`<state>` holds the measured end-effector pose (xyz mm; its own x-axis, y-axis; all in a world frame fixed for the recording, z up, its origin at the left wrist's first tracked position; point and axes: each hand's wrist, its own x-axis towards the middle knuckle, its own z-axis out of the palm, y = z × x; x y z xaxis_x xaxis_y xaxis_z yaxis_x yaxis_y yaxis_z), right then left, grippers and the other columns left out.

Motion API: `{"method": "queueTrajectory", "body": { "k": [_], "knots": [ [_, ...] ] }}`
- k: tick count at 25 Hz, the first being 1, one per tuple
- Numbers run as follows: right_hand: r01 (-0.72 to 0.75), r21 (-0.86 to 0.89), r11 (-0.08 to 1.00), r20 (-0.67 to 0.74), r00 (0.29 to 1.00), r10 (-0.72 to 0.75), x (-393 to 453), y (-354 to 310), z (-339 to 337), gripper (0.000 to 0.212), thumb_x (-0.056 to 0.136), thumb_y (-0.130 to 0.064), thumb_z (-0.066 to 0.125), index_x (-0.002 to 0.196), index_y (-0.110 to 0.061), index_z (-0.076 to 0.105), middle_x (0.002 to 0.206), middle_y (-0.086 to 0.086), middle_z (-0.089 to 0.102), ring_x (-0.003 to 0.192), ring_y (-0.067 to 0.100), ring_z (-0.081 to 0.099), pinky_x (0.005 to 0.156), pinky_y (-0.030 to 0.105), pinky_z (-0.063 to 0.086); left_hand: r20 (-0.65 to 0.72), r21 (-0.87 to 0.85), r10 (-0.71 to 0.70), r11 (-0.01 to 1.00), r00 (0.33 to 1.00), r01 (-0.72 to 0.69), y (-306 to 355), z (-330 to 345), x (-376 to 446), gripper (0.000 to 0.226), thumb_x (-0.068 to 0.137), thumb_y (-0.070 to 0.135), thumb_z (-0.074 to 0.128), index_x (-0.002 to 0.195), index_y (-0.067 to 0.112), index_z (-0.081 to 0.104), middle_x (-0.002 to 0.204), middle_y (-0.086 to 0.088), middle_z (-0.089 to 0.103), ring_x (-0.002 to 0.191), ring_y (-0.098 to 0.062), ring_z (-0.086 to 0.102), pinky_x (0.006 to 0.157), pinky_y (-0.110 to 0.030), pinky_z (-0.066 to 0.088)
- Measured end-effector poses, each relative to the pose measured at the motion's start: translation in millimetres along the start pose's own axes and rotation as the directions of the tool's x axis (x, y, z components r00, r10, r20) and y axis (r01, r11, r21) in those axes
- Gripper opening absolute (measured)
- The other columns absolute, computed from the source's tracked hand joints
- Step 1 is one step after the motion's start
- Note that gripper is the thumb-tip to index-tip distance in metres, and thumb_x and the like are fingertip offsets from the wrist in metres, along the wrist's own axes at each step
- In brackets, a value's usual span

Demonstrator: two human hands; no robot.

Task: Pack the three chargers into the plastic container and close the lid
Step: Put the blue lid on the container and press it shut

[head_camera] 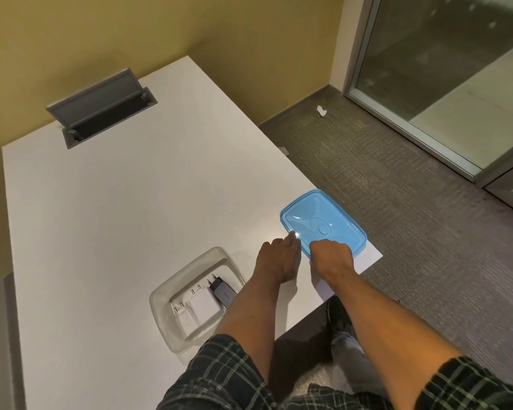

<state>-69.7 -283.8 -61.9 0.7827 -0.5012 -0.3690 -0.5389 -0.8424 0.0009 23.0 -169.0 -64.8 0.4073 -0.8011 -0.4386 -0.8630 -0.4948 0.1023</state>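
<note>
Already packed: three chargers lie side by side in the clear plastic container (172,287), low centre of the frame — a small white charger (185,316), a larger white charger (204,306) and a dark charger (222,291), prongs pointing toward the upper left. Container open, part hidden under the left forearm. Blue lid (323,221) lies flat on the table (131,202), right of centre, near the table's right edge, well apart from the container. Both hands at the lid's near edge: left hand (277,260) with fingertips touching its corner, right hand (333,258) curled over the rim; whether either has a firm hold cannot be told. Judged remaining: lift lid, carry it across, seat it, press shut.
</note>
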Motion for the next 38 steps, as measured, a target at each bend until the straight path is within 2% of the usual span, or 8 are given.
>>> {"method": "queueTrajectory", "body": {
  "k": [6, 10, 13, 19, 26, 31, 35, 38],
  "knots": [
    [0.034, -0.016, 0.999, -0.039, 0.999, -0.035, -2, -7, -9, 0.021, 0.094, -0.032, 0.061, 0.11, -0.019, 0.067, 0.101, 0.001, 0.071, 0.091, 0.022, 0.07, 0.075, 0.034, 0.054, -0.034, -0.025, -0.014, 1.0, 0.999, 0.013, -8, -9, -1, 0.064, 0.093, 0.021, 0.059, 0.152, 0.016, 0.034, 0.166, -0.005, 0.023, 0.137, -0.032, 0.046, 0.103, -0.046, 0.043],
    [0.101, 0.027, 0.995, -0.25, 0.964, -0.091, -4, -17, -28, 0.025, 0.086, -0.034, 0.061, 0.101, -0.014, 0.064, 0.095, 0.006, 0.068, 0.083, 0.025, 0.066, 0.067, 0.035, 0.051, -0.156, -0.084, -0.065, 0.995, 0.986, 0.052, -23, -26, -9, 0.056, 0.091, 0.02, 0.059, 0.145, 0.015, 0.044, 0.155, -0.009, 0.042, 0.132, -0.034, 0.049, 0.102, -0.045, 0.043],
    [0.178, 0.042, 0.983, -0.459, 0.877, -0.139, 3, -30, -52, 0.017, 0.076, -0.028, 0.062, 0.084, -0.013, 0.063, 0.08, 0.008, 0.066, 0.071, 0.027, 0.059, 0.062, 0.037, 0.046, -0.358, -0.096, -0.135, 0.99, 0.924, 0.107, -44, -45, -20, 0.049, 0.078, 0.013, 0.065, 0.127, 0.014, 0.059, 0.126, -0.009, 0.064, 0.115, -0.034, 0.061, 0.097, -0.041, 0.045],
    [0.401, 0.25, 0.881, -0.668, 0.731, -0.143, 16, -53, -109, 0.018, 0.088, -0.032, 0.069, 0.098, -0.017, 0.065, 0.095, 0.002, 0.062, 0.085, 0.023, 0.059, 0.079, 0.038, 0.043, -0.515, -0.295, -0.412, 0.908, 0.752, 0.296, -109, -83, -52, 0.026, 0.083, 0.02, 0.058, 0.108, 0.014, 0.066, 0.1, -0.007, 0.067, 0.097, -0.032, 0.061, 0.086, -0.04, 0.042],
    [0.559, 0.615, 0.556, -0.648, 0.76, -0.048, 22, -98, -141, 0.022, 0.09, -0.035, 0.072, 0.101, -0.017, 0.064, 0.098, -0.003, 0.061, 0.081, 0.006, 0.057, 0.071, 0.012, 0.046, -0.41, -0.734, -0.683, 0.641, 0.604, 0.226, -171, -98, -108, 0.034, 0.09, 0.042, 0.064, 0.111, 0.015, 0.063, 0.109, -0.007, 0.064, 0.099, -0.026, 0.061, 0.09, -0.04, 0.049],
    [0.57, 0.716, 0.403, -0.622, 0.783, -0.002, 21, -126, -155, 0.018, 0.087, -0.027, 0.076, 0.097, -0.015, 0.069, 0.092, -0.006, 0.064, 0.08, -0.004, 0.057, 0.071, 0.005, 0.041, -0.3, -0.908, -0.792, 0.409, 0.532, 0.097, -189, -99, -139, 0.039, 0.085, 0.05, 0.072, 0.101, 0.015, 0.064, 0.09, 0.004, 0.065, 0.08, -0.011, 0.061, 0.072, -0.024, 0.048],
    [0.442, 0.867, 0.231, -0.469, 0.88, 0.076, 23, -134, -150, 0.017, 0.088, -0.028, 0.073, 0.096, -0.013, 0.071, 0.09, -0.001, 0.071, 0.078, 0.01, 0.066, 0.067, 0.014, 0.051, -0.107, -0.981, -0.805, 0.182, 0.584, 0.071, -200, -83, -154, 0.051, 0.081, 0.065, 0.066, 0.091, 0.015, 0.066, 0.084, -0.002, 0.07, 0.081, -0.021, 0.07, 0.07, -0.03, 0.05],
    [0.322, 0.932, 0.168, -0.341, 0.935, 0.098, 25, -141, -136, 0.02, 0.091, -0.026, 0.069, 0.097, -0.006, 0.07, 0.087, 0.009, 0.073, 0.063, 0.009, 0.068, 0.061, 0.016, 0.051, 0.057, -0.995, -0.775, 0.005, 0.63, 0.095, -203, -61, -175, 0.047, 0.09, 0.05, 0.068, 0.105, 0.005, 0.066, 0.093, -0.013, 0.073, 0.074, -0.022, 0.071, 0.063, -0.027, 0.05]
  ]
}}
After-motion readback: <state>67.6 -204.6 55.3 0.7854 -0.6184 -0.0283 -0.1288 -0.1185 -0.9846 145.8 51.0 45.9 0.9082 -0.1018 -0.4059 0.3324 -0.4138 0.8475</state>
